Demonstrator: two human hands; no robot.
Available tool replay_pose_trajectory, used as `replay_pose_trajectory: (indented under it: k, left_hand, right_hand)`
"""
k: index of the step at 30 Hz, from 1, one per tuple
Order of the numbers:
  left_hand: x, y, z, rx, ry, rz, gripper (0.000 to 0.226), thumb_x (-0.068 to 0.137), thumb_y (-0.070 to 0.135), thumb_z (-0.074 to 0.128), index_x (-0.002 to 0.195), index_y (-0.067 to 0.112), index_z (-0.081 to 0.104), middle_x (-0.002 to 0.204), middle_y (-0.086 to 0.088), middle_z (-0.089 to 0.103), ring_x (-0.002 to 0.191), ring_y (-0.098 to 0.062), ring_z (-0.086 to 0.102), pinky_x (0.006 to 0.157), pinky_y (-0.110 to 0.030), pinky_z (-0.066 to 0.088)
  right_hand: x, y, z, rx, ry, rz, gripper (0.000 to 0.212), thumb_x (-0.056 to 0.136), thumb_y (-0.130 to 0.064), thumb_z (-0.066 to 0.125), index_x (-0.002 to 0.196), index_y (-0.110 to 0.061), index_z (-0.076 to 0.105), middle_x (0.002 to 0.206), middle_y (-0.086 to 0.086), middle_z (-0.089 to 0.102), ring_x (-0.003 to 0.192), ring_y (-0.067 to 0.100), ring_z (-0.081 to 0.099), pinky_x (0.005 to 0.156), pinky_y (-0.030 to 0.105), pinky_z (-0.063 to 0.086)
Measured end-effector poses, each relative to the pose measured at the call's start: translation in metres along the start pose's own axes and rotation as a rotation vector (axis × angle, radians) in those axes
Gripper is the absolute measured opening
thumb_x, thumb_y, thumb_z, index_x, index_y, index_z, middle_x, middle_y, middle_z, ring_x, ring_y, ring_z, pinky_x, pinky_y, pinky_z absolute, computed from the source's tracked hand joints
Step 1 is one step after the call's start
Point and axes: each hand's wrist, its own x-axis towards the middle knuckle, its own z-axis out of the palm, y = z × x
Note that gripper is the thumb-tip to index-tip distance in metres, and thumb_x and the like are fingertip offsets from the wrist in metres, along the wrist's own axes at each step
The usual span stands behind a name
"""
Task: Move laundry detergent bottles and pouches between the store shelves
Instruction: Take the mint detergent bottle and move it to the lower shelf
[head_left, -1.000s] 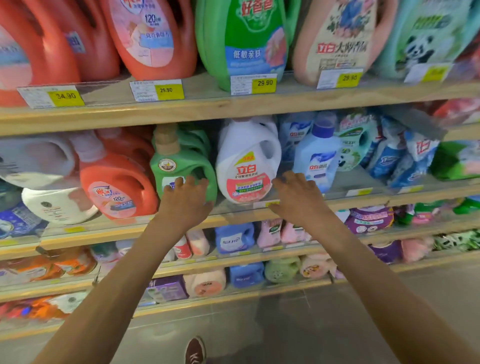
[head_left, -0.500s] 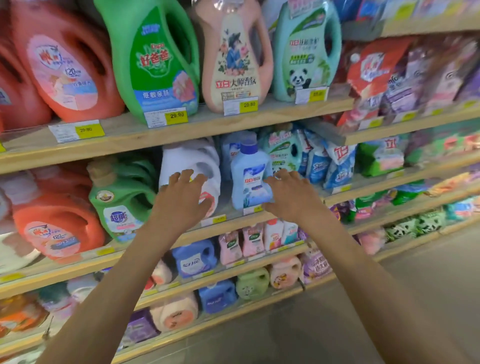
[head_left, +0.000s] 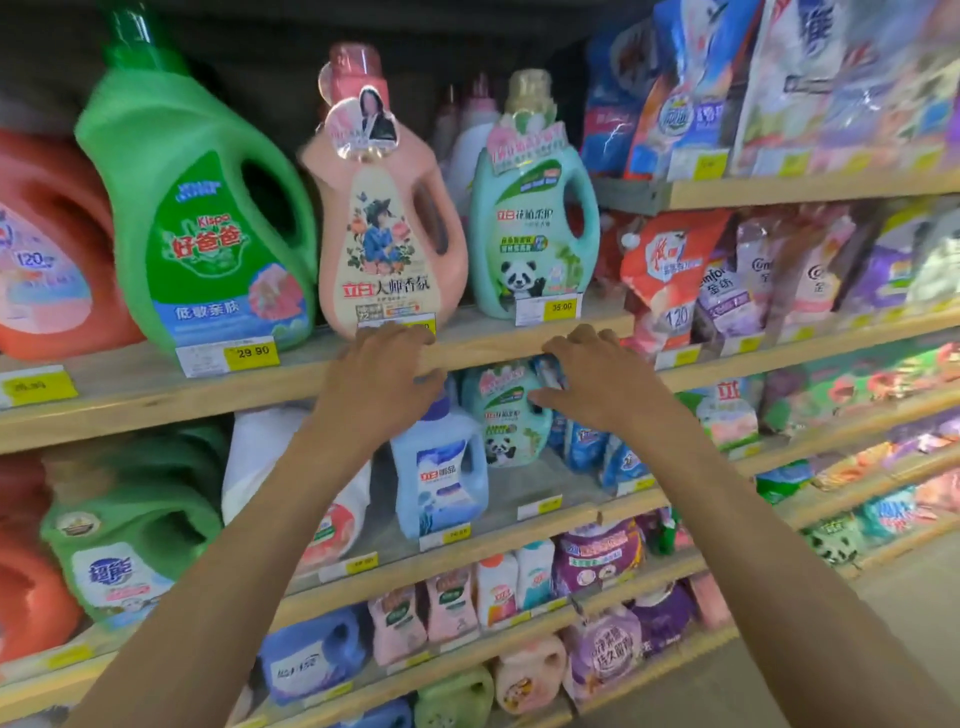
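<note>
Reaching up at arm's length, the left hand (head_left: 384, 384) and right hand (head_left: 597, 387) hover side by side, fingers loosely spread and holding nothing. Their fingertips sit at the front lip of a shelf (head_left: 488, 348), with the left ones over part of a price tag.

A blue bottle (head_left: 441, 478) stands below and between the hands. Directly above the left hand stands a pink bottle (head_left: 384, 223). A teal bottle (head_left: 535, 228) stands above the right hand, slightly to its inner side.

One of these two seems the target, but I cannot tell which. Either looks full and heavy. One hand should hook through the handle hole while the other cups the base, and the bottle should lift clear of the tag strip before being drawn out.

The green bottle (head_left: 202, 218), left of the left hand, crowds the pink one, so pull straight back. The pouches (head_left: 670, 270), right of the right hand, look slack and could slump if brushed.
</note>
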Motion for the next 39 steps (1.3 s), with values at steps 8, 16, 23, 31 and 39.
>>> replay_pose_trajectory:
  k: [8,16,23,31,39]
  left_hand:
    - [0.078,0.049,0.005,-0.228,0.140,-0.023,0.050,0.095,0.028,0.062,0.141,0.016,0.048,0.133,-0.015,0.058,0.123,-0.035,0.054,0.099,-0.045,0.046]
    - [0.142,0.070,0.015,-0.389,0.215,-0.071,0.061,0.094,0.022,0.065,0.148,0.015,0.038,0.140,-0.011,0.055,0.131,-0.027,0.051,0.107,-0.036,0.042]
    - [0.174,0.084,0.027,-0.374,0.271,-0.159,0.069,0.082,0.033,0.061,0.146,0.020,0.036,0.140,-0.006,0.054,0.127,-0.027,0.055,0.104,-0.047,0.047]
    - [0.215,0.084,0.038,-0.512,0.277,-0.349,0.070,0.066,0.044,0.064,0.130,0.035,0.035,0.124,0.004,0.064,0.112,-0.019,0.065,0.101,-0.048,0.050]
    - [0.223,0.087,0.056,-0.422,0.343,-0.223,0.116,0.065,0.027,0.091,0.154,0.021,0.016,0.146,-0.003,0.037,0.134,-0.021,0.029,0.105,-0.031,0.030]
  right_hand:
    - [0.074,0.057,-0.049,-0.049,0.118,-0.038,0.069,0.091,-0.049,0.061,0.147,-0.019,0.036,0.139,0.013,0.042,0.130,0.036,0.042,0.098,0.047,0.044]
    - [0.138,0.087,-0.073,0.013,0.281,-0.069,0.081,0.088,-0.048,0.066,0.152,-0.018,0.026,0.137,0.015,0.042,0.129,0.038,0.042,0.096,0.050,0.046]
    - [0.190,0.099,-0.073,0.192,0.282,-0.149,0.120,0.075,-0.051,0.080,0.158,-0.025,-0.002,0.150,0.017,0.029,0.138,0.040,0.033,0.101,0.054,0.042]
    - [0.227,0.110,-0.059,0.424,0.306,-0.311,0.140,0.058,-0.036,0.095,0.157,-0.031,-0.005,0.142,0.019,0.031,0.125,0.046,0.043,0.099,0.056,0.041]
    - [0.246,0.137,-0.058,0.605,0.189,-0.419,0.138,0.063,-0.024,0.094,0.156,-0.036,-0.007,0.133,0.013,0.034,0.125,0.038,0.047,0.100,0.045,0.041]
